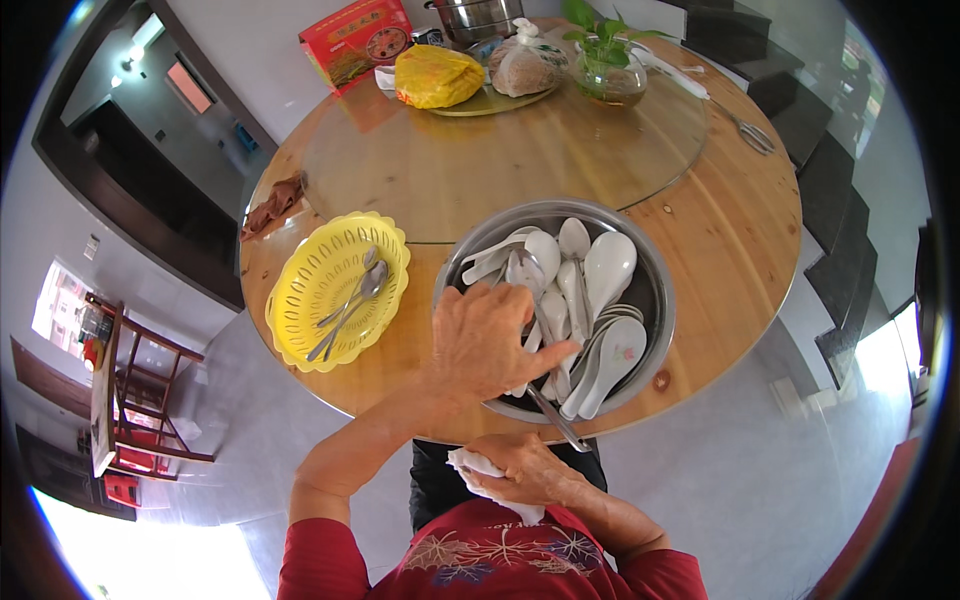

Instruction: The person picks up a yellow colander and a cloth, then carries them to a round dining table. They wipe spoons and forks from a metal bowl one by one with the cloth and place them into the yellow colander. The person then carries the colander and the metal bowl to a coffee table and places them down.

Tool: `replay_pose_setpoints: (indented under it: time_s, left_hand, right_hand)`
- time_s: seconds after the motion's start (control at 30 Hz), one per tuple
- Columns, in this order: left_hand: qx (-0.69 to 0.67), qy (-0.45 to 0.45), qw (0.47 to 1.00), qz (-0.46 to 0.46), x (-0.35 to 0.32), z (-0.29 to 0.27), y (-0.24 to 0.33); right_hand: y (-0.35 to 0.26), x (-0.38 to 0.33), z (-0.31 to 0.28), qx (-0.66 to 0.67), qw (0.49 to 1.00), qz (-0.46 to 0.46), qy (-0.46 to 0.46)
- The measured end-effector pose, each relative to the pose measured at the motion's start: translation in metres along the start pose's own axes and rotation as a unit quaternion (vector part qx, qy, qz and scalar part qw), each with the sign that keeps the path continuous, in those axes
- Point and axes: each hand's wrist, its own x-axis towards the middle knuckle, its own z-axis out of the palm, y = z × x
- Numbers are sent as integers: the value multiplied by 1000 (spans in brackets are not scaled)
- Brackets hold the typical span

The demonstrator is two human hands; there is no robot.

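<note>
My left hand reaches over the left side of a round steel bowl, fingers apart and thumb stretched toward the spoons. White ceramic spoons and several metal spoons lie piled in the bowl. A metal handle sticks out over its near rim. Against my body, my right hand is closed around a white cloth. To the left stands a yellow slotted plastic basket with metal spoons in it. The fingertips of my left hand are partly hidden, touching or close to the spoons.
A glass turntable covers the middle of the round wooden table. Toward the back are a red box, a yellow bag, a tied clear bag and a glass-potted plant. A brown cloth lies left.
</note>
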Motion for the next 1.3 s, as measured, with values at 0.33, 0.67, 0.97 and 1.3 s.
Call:
replay_pose_setpoints:
  time_s: [0.33,0.67,0.97,1.3]
  left_hand:
    - [-96,-124,967,-201,6,15,-8]
    - [-172,-174,932,-267,14,17,-11]
    - [-543,46,795,-265,-1,5,-28]
    - [-651,61,677,-338,-83,-58,-10]
  right_hand:
    - [-1,0,1,-4,999,-26,44]
    - [-1,-5,8,-33,997,-33,66]
    - [1,-9,14,-76,993,-59,63]
    - [-63,-10,1,-14,997,-14,72]
